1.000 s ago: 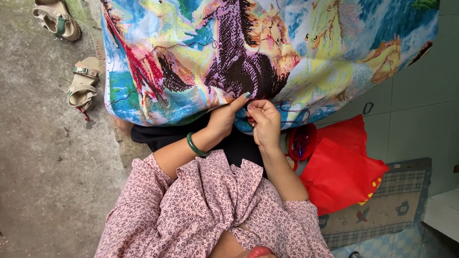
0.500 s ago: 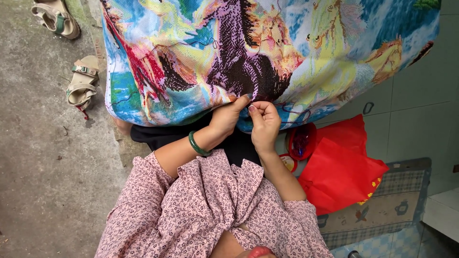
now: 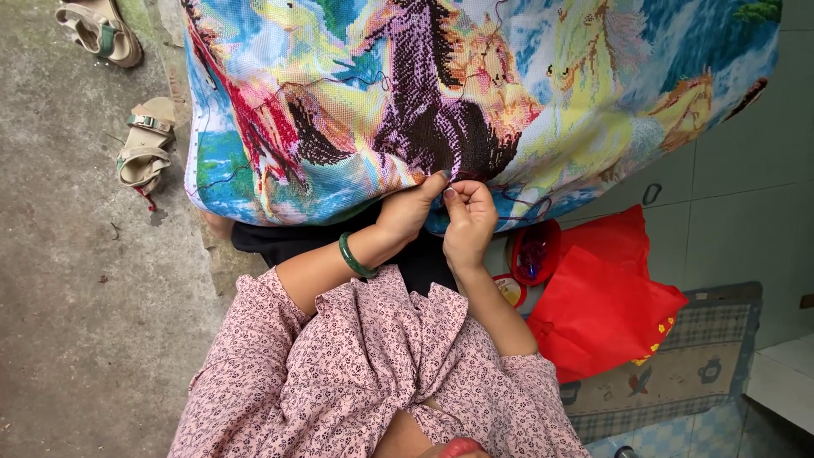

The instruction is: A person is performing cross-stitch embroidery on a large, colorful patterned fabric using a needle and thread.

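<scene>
A large cross-stitch cloth (image 3: 475, 93) with coloured horses lies spread over my lap and fills the top of the view. My left hand (image 3: 409, 208), with a green bangle (image 3: 354, 256) on the wrist, pinches the cloth's near edge. Beside it my right hand (image 3: 469, 216) has its fingertips closed at the same edge, on what looks like a dark thread; a needle is too small to make out. The two hands touch at the fingertips. My pink flowered blouse (image 3: 373, 373) covers the lower view.
A red plastic bag (image 3: 606, 305) and a small red container (image 3: 534, 252) lie at my right on a checked mat (image 3: 695, 373). Two sandals (image 3: 144, 148) sit on the concrete floor at the upper left. Grey tiles run along the right.
Both hands have stayed at the cloth's near edge, with only small finger movements. The cloth has shifted slightly.
</scene>
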